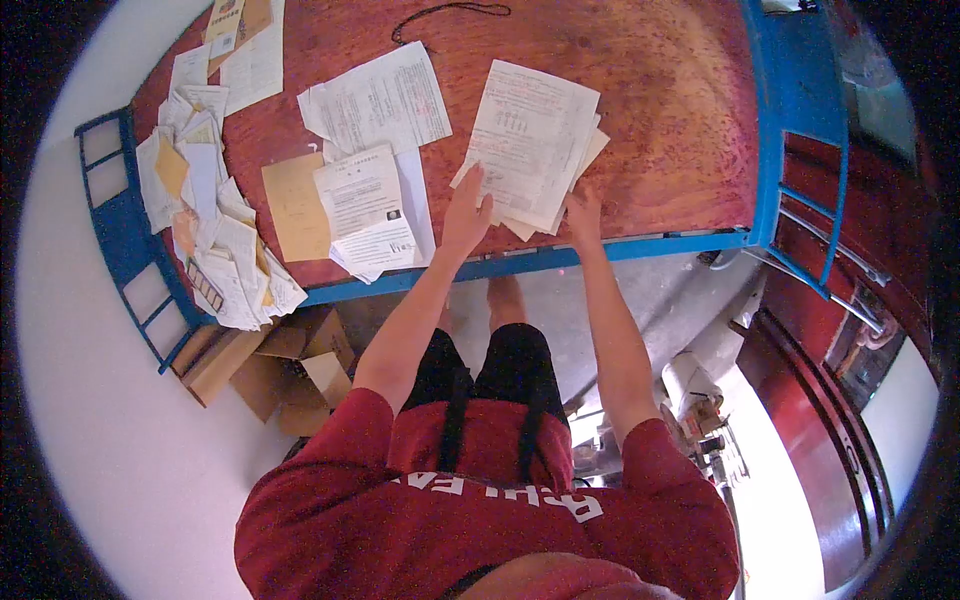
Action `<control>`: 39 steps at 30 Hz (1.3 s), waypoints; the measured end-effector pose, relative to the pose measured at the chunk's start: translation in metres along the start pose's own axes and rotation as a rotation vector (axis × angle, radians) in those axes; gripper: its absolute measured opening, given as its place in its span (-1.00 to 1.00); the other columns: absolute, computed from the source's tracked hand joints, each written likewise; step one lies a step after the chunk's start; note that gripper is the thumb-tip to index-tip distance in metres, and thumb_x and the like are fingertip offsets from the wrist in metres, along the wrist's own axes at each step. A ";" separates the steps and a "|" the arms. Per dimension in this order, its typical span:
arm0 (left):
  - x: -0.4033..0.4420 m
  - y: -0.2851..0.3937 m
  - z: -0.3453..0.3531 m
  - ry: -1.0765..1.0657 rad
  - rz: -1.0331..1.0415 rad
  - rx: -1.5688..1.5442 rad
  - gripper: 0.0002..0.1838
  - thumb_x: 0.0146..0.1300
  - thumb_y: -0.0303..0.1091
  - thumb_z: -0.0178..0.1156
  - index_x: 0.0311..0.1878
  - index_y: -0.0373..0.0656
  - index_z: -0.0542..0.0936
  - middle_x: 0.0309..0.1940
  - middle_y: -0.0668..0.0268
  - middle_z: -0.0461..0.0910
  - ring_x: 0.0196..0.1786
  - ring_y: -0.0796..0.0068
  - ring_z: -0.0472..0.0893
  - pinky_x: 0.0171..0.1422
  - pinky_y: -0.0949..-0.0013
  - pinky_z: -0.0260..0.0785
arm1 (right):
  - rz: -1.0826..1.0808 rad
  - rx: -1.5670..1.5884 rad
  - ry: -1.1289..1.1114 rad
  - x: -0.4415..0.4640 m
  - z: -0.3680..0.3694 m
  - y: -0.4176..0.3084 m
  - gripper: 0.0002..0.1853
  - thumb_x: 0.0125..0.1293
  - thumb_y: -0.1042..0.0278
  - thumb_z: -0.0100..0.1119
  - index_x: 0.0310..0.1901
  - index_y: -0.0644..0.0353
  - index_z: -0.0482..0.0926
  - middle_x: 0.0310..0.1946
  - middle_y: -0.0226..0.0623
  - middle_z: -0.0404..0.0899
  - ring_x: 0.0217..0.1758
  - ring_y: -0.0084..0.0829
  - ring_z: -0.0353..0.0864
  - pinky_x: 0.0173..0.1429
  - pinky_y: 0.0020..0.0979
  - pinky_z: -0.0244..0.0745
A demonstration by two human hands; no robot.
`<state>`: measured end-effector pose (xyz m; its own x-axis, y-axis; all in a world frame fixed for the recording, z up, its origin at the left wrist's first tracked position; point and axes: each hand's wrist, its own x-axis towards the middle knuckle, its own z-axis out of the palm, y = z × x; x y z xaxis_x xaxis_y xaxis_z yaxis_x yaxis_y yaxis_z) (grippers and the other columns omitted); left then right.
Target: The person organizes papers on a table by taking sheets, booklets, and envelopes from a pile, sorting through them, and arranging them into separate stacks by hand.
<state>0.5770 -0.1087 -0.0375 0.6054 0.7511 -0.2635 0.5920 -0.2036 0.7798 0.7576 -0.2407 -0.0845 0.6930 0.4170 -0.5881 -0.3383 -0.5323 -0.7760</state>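
A small stack of printed papers (530,140) lies at a slant near the front edge of the red-brown wooden board, its lower sheets fanned out at the right and bottom. My left hand (466,215) holds the stack's lower left edge, the thumb over the top sheet. At the lower right edge, my right hand (583,214) is closed on the papers, its fingertips partly hidden. Left of my left hand lie a printed sheet with a small dark picture (365,205) and a brown envelope (293,200). Farther back rests another printed sheet (385,100).
A long heap of papers and envelopes (215,215) runs along the board's left side. Blue metal frame (560,258) edges the board, with rails at both ends. A black cord (450,10) lies at the back. Below left stands an open cardboard box (305,365).
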 end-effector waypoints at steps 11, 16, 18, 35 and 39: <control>0.008 -0.007 -0.005 0.144 -0.099 0.020 -0.55 0.17 -0.33 0.09 0.12 -0.31 0.37 0.10 0.00 0.37 0.18 0.08 0.33 0.29 0.21 0.13 | -0.188 -0.338 0.017 -0.013 -0.042 -0.016 -0.76 0.23 0.46 0.03 -0.06 0.29 0.46 -0.25 -0.28 0.55 -0.22 -0.51 0.50 -0.15 -0.44 0.42; 0.024 0.001 -0.003 0.014 -0.226 0.029 -0.57 0.12 -0.26 0.16 0.02 -0.31 0.44 -0.07 0.01 0.48 -0.01 0.11 0.46 0.09 0.22 0.29 | -0.060 0.055 -0.138 -0.024 -0.029 -0.023 -0.69 0.29 0.39 0.01 0.05 0.25 0.42 -0.16 -0.35 0.53 -0.13 -0.57 0.46 -0.05 -0.50 0.37; 0.031 0.000 -0.004 -0.087 -0.306 -0.007 -0.59 0.11 -0.24 0.18 -0.03 -0.31 0.48 -0.11 0.01 0.50 -0.07 0.12 0.50 0.03 0.23 0.32 | -0.060 0.063 -0.128 -0.020 -0.026 -0.018 -0.69 0.30 0.36 -0.01 0.06 0.25 0.42 -0.13 -0.34 0.52 -0.11 -0.56 0.45 -0.04 -0.52 0.36; 0.034 -0.057 -0.081 0.209 -0.250 0.103 -0.73 0.18 -0.31 0.11 -0.12 -0.27 0.48 -0.40 -0.04 0.55 -0.31 0.04 0.54 -0.22 0.21 0.33 | -0.123 -0.032 0.113 -0.019 -0.053 -0.008 -0.71 0.28 0.33 0.06 -0.04 0.32 0.41 -0.16 -0.24 0.54 -0.14 -0.47 0.48 -0.05 -0.45 0.38; 0.032 -0.062 -0.087 0.232 -0.220 0.071 -0.70 0.19 -0.30 0.12 -0.08 -0.29 0.49 -0.44 0.03 0.56 -0.38 0.22 0.55 -0.25 0.31 0.33 | -0.244 -0.120 0.134 0.009 -0.081 0.045 -0.67 0.30 0.32 0.03 0.00 0.36 0.38 -0.11 -0.23 0.51 -0.10 -0.47 0.46 -0.02 -0.47 0.36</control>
<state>0.5133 -0.0177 -0.0453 0.3265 0.9033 -0.2782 0.7355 -0.0579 0.6750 0.8005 -0.3205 -0.1060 0.8250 0.4465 -0.3465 -0.0794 -0.5154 -0.8533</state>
